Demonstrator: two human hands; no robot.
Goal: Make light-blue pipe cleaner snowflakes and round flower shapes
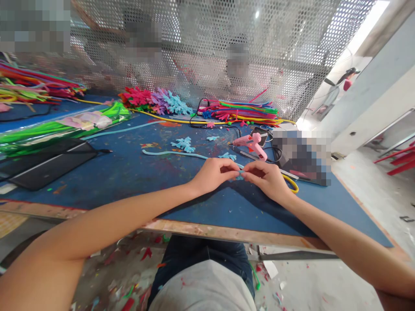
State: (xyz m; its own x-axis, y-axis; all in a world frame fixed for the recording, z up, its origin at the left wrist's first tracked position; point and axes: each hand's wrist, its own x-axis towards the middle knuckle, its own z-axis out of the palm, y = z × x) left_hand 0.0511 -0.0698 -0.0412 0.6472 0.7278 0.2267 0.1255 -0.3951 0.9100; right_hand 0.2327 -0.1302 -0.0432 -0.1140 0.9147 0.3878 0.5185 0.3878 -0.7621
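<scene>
Both hands meet over the blue tabletop, fingertips pinched on a light blue pipe cleaner (181, 153). My left hand (216, 173) grips it from the left, and its long free end stretches leftward across the table. My right hand (266, 178) pinches close beside the left fingertips. A small bent bit shows between the fingers, partly hidden by them. Just beyond the hands lie light blue pipe-cleaner sprigs (183, 144), with a smaller one (227, 156) right behind the left hand. A pink glue gun (249, 143) rests past the right hand.
Bundles of coloured pipe cleaners (243, 111) and finished-looking fluffy sprigs (155, 100) line the back against a perforated metal screen (201, 52). At left lie a bag of green pipe cleaners (65, 127) and a black tablet-like object (52, 162). A yellow cord (293, 183) loops near my right wrist.
</scene>
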